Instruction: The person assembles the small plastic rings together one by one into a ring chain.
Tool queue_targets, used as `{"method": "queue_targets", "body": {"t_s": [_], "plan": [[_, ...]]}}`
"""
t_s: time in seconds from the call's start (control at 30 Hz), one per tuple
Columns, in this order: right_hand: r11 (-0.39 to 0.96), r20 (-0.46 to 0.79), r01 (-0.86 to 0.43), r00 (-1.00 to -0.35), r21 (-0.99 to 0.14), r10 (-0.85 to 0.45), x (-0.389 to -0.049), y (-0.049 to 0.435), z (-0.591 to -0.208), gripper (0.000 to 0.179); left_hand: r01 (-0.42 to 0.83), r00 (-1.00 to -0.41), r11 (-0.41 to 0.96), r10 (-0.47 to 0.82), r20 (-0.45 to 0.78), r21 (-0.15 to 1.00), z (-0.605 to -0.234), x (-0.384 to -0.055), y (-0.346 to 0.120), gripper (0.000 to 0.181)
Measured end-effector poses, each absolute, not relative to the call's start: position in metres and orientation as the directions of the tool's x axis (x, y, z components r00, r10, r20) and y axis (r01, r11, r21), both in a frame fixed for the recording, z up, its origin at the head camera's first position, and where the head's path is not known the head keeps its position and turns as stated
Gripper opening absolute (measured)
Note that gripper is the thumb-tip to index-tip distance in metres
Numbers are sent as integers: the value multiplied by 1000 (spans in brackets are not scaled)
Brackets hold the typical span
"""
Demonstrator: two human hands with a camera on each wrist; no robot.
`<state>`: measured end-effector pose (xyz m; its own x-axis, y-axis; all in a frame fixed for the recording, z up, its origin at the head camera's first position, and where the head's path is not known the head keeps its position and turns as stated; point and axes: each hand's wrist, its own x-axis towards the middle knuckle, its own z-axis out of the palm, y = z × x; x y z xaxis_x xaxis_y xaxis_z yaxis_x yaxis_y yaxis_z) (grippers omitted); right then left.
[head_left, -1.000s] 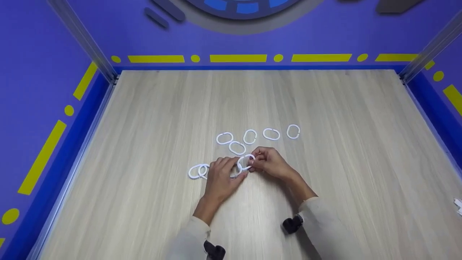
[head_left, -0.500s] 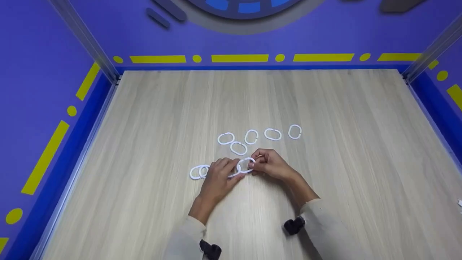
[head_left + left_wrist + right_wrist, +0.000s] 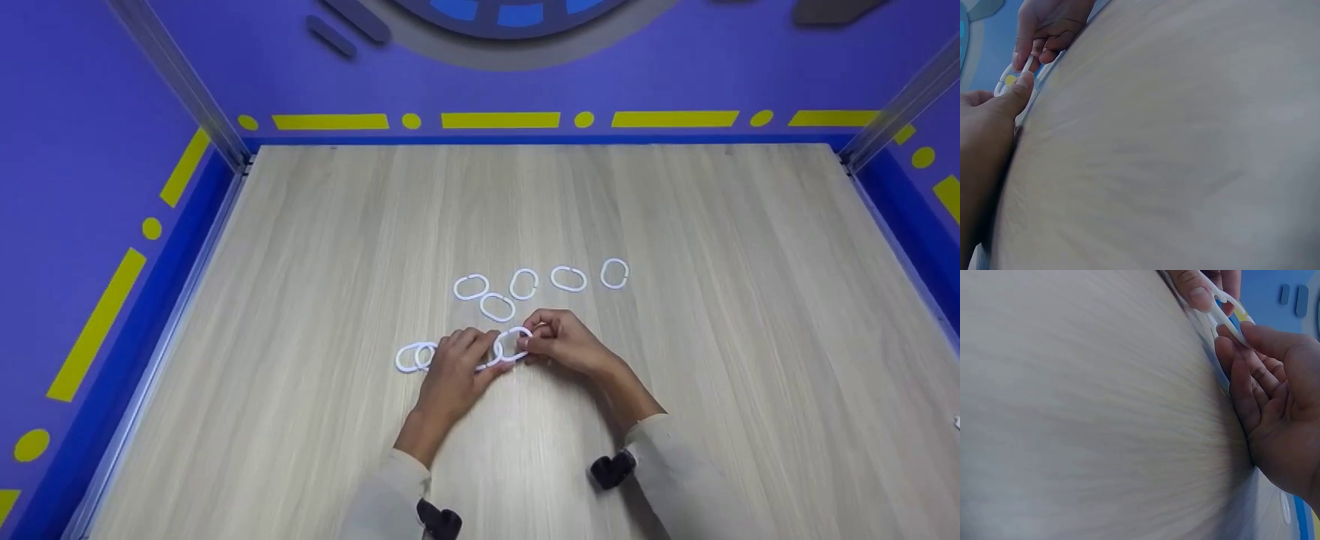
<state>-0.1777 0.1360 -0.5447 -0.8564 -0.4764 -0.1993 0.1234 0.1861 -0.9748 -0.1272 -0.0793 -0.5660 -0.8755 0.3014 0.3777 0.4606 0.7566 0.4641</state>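
1. Lying well left of the held ring [image 3: 519,328], two overlapping end rings [image 3: 398,360] show past the left hand [image 3: 454,365].
2. Just left of the held ring, the left hand hides part of the row; the right wrist view shows its thumb and fingers pinching white ring, judged to be the joining ring [image 3: 493,363].
3. Beyond the held ring and slightly left, a loose pair [image 3: 482,303] lies touching or nearly so.
4. The held ring is between the hands, its long axis slanting from the left hand up and away toward the right. The key relation: its left end overlaps the joining ring; I cannot tell whether they are threaded.
5. Straight beyond the held ring lies a single loose ring [image 3: 511,286].
6. At the held ring's right end, the nearer right hand [image 3: 559,341] pinches it, thumb against finger, other fingers folded.
7. Beyond and right of the held ring lie two outer rings [image 3: 603,274], apart.
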Motion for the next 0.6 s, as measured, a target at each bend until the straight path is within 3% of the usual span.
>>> {"method": "queue_targets", "body": {"t_s": [0.2, 0.33, 0.5, 0.6], "plan": [[213, -182, 92, -869, -973, -460, -178, 136, -544, 21, 453, -882, 743, 291, 372, 493, -564, -128, -81, 45], [159, -161, 102, -891, -982, -424, -179, 138, -545, 25, 461, -875, 740, 287, 389, 490, -565, -129, -81, 45], [-14, -133, 140, -966, -990, -221, -184, 151, -547, 20, 458, -875, 744, 281, 394, 487, -567, -129, -80, 46], [11, -69, 69, -997, -998, -42, -187, 166, -549, 17, 449, -880, 750, 276, 387, 486, -568, -128, -79, 46]]}}
